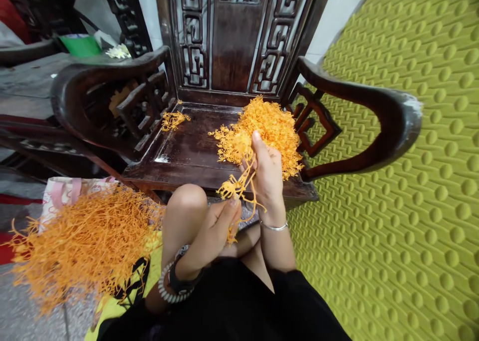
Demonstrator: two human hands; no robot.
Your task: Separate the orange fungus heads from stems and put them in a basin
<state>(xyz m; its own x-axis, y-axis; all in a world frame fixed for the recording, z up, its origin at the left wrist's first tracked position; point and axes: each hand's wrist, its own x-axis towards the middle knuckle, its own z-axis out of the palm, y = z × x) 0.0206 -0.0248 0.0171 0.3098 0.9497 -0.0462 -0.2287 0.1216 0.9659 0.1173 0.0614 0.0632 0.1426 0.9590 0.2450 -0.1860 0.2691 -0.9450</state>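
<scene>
My left hand [213, 228] and my right hand [266, 173] are both closed on a small bunch of orange strands [236, 187], held between them above my knee [187, 201]. The right thumb points up toward a large orange heap [267, 126] that lies on the seat of a dark carved wooden armchair [187, 151]. A small orange tuft [173, 120] sits at the seat's back left corner. A big loose pile of longer orange strands [88, 241] lies on the floor at my left.
The chair's curved armrests [374, 106] flank the seat. A green bumpy mat [404, 206] covers the right side. A pink bag [71, 188] sits behind the left pile. A dark table with a green container [80, 44] stands at the back left.
</scene>
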